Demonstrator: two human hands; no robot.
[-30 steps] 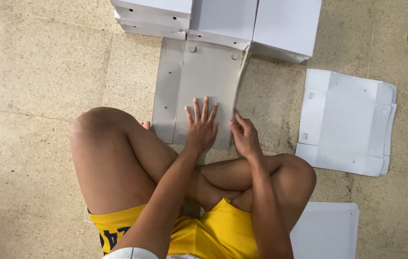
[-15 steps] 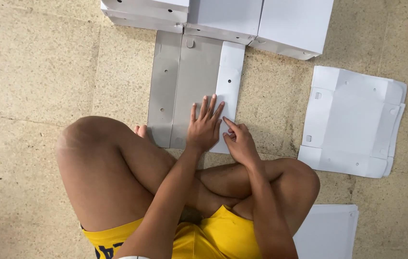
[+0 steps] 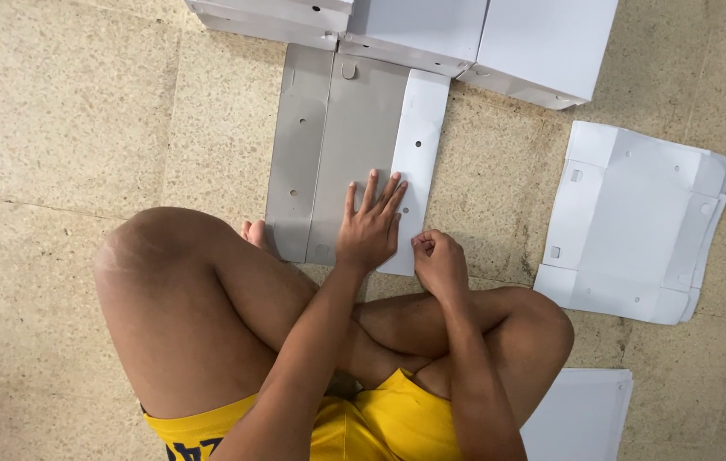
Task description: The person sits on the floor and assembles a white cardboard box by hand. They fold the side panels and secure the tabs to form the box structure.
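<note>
Hands: left (image 3: 369, 232) flat on grey cardboard sheet (image 3: 333, 154) | right (image 3: 440, 263) pinching white flap (image 3: 416, 171)

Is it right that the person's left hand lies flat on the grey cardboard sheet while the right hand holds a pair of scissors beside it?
Not quite. The head view shows no scissors: the right hand is curled at the near corner of the sheet's folded white flap, with no tool in it. The left hand does lie flat, fingers spread, on the grey cardboard sheet.
</note>
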